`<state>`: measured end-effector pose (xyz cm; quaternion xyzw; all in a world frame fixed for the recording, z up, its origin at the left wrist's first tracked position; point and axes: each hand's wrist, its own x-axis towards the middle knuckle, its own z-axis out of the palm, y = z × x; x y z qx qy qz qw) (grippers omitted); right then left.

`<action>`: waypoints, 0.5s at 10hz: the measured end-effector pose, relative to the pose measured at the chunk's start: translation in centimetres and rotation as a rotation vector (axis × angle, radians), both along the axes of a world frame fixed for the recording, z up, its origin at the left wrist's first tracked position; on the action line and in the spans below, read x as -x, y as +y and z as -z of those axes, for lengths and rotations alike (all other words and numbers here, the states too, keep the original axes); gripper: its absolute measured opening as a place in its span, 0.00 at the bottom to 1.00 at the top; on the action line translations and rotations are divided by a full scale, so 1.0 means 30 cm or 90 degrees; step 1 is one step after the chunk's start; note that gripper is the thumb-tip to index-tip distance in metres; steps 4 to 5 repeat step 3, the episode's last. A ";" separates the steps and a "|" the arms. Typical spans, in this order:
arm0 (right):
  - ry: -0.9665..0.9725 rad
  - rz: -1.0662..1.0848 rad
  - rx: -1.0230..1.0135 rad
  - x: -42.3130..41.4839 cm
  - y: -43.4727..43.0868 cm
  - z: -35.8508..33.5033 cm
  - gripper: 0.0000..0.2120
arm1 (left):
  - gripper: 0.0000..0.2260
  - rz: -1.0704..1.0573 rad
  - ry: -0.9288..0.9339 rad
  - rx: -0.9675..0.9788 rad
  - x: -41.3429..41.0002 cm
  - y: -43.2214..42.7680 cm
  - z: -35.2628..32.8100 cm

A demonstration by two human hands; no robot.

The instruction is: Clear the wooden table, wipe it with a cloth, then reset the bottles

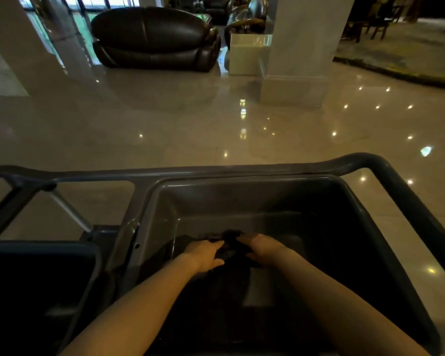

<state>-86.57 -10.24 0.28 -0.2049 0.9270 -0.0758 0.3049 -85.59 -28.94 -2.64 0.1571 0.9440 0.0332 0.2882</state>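
**Two hands deep in a dark tub, and the table nowhere in sight**

Largest first: the glossy tiled floor (216, 119) fills everything from 9 to 3 o'clock, reflecting ceiling lights. If the cloth comes out sopping, drips on that polish could make a slip hazard on the walk back.

Next, the grey cart (385, 170), whose deep tub (165, 209) sits at 6 o'clock. Its bottom is very dark; whether it holds water I cannot tell, so a splash over the rim is only a possibility.

Smaller, the left hand (206, 254) and right hand (263, 246) meet low in the tub, fingers curled onto a dark cloth (230, 242) bunched between them. The grip looks like wringing or gathering, though shadow hides the fingertips.

Poorly wrung fabric would streak wood. Neither the wooden table nor the bottles show here, so how far clearing has got cannot be judged.
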 end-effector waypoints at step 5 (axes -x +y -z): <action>-0.116 0.020 0.008 0.004 0.024 -0.201 0.38 | 0.39 -0.074 -0.050 0.042 -0.017 0.019 -0.156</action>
